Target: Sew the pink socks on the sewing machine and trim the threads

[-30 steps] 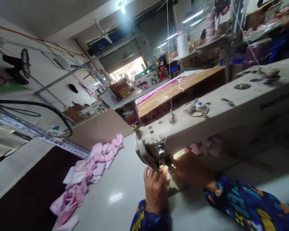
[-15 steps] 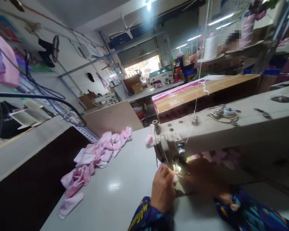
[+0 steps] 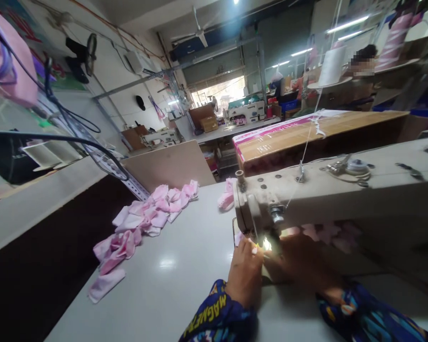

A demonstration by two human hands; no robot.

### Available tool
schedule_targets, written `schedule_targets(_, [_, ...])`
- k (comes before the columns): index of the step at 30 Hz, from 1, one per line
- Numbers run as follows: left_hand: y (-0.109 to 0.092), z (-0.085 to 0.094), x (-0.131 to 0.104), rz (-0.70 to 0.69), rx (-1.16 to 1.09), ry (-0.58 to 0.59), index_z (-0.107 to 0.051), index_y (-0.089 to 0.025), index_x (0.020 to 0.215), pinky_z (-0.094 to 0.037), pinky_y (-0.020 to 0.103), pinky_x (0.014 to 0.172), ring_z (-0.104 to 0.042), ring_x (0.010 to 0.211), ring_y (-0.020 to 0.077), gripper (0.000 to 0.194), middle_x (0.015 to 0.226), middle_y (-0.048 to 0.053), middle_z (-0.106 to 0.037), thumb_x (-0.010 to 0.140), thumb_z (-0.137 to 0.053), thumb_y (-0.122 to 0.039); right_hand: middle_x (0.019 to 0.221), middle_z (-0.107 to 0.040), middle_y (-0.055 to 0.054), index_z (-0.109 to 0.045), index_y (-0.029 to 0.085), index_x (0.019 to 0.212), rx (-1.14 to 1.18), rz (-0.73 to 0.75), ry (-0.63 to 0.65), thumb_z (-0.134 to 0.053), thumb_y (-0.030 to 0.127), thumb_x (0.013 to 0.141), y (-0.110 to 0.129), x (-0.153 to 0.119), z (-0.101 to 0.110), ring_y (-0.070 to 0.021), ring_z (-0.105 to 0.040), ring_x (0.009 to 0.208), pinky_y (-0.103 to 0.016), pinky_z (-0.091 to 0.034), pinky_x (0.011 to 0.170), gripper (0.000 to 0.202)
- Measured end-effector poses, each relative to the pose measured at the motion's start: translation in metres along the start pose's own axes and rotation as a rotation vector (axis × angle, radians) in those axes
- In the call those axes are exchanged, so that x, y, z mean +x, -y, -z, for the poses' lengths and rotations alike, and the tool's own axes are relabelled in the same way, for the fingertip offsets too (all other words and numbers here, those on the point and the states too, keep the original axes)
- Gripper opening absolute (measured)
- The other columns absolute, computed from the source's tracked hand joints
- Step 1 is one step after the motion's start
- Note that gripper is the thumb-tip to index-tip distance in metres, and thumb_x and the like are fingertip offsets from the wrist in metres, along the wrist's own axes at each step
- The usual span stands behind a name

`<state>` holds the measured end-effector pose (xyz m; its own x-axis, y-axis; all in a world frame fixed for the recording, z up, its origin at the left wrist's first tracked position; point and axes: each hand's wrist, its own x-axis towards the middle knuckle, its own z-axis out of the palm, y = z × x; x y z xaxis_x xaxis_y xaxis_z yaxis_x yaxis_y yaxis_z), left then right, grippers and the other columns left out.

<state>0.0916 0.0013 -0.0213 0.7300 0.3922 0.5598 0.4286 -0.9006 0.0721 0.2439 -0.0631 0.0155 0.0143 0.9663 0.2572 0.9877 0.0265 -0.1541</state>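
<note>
The sewing machine [image 3: 328, 192] stands at the right, its lamp lit beside the needle. Close by the needle, my left hand [image 3: 245, 273] is closed on a small piece of pink fabric [image 3: 238, 237], mostly covered by the fingers. On the other side of the needle, in the shadow beneath the machine arm, is my right hand [image 3: 303, 259]; its fingers are too dark to make out. More pink pieces [image 3: 337, 235] lie under the arm behind that hand. Another pink scrap [image 3: 227, 195] rests behind the machine head.
A long heap of pink fabric pieces [image 3: 151, 213] lies on the white tabletop [image 3: 164, 289] at the left. Behind the machine sits a cardboard box [image 3: 288, 137]. A thread cone [image 3: 331, 66] stands above it, its thread running down to the machine. Black cables [image 3: 74, 139] hang at left.
The view has shifted slightly, so the surroundings sit a little farther right. Less pink fabric shows beside my left thumb. Both hands remain by the needle.
</note>
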Motion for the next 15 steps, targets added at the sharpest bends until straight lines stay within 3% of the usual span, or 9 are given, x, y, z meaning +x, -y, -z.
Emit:
schedule_targets(3, [0.002, 0.005, 0.001, -0.003, -0.026, -0.024, -0.056, -0.020, 0.091, -0.049, 0.031, 0.068, -0.054, 0.081, 0.0199, 0.028, 0.081, 0.004, -0.058, 0.080, -0.044, 0.003, 0.069, -0.069, -0.005, -0.069, 0.020, 0.085, -0.016, -0.011, 0.044, -0.057, 0.027, 0.086, -0.002, -0.001, 0.000, -0.0228, -0.063, 0.062, -0.030, -0.029, 0.051, 0.014])
schedule_targets(7, [0.008, 0.020, 0.003, -0.102, -0.018, -0.055, -0.058, -0.021, 0.087, -0.043, 0.040, 0.085, -0.054, 0.083, 0.0191, 0.020, 0.081, 0.002, -0.060, 0.084, -0.048, -0.004, 0.071, -0.069, -0.004, -0.067, 0.019, 0.084, 0.004, -0.020, -0.001, -0.055, 0.024, 0.085, -0.004, -0.002, 0.000, -0.0197, -0.063, 0.063, -0.030, -0.027, 0.052, 0.014])
schedule_targets(9, [0.009, 0.026, 0.005, -0.138, 0.038, 0.000, -0.059, -0.023, 0.090, -0.038, 0.044, 0.090, -0.053, 0.082, 0.0189, 0.021, 0.081, 0.002, -0.059, 0.083, -0.049, -0.005, 0.071, -0.068, -0.004, -0.065, 0.019, 0.079, 0.040, -0.013, -0.004, -0.053, 0.024, 0.085, -0.005, -0.002, 0.001, -0.0180, -0.062, 0.063, -0.030, -0.027, 0.052, 0.015])
schedule_targets(12, [0.009, 0.032, 0.011, -0.101, 0.130, 0.135, -0.060, -0.023, 0.094, -0.039, 0.044, 0.086, -0.053, 0.077, 0.0197, 0.026, 0.081, 0.003, -0.059, 0.079, -0.049, -0.005, 0.070, -0.068, -0.003, -0.063, 0.019, 0.073, 0.065, -0.024, -0.010, -0.051, 0.021, 0.084, -0.005, -0.002, 0.003, -0.0176, -0.062, 0.063, -0.030, -0.027, 0.052, 0.016])
schedule_targets(15, [0.009, 0.034, 0.019, -0.104, 0.230, 0.198, -0.061, -0.022, 0.095, -0.040, 0.045, 0.082, -0.055, 0.077, 0.0221, 0.034, 0.089, 0.007, -0.061, 0.069, -0.051, -0.002, 0.069, -0.067, -0.004, -0.063, 0.018, 0.073, 0.042, -0.047, -0.005, -0.052, 0.017, 0.083, -0.005, -0.002, 0.007, -0.0189, -0.063, 0.063, -0.030, -0.028, 0.052, 0.015])
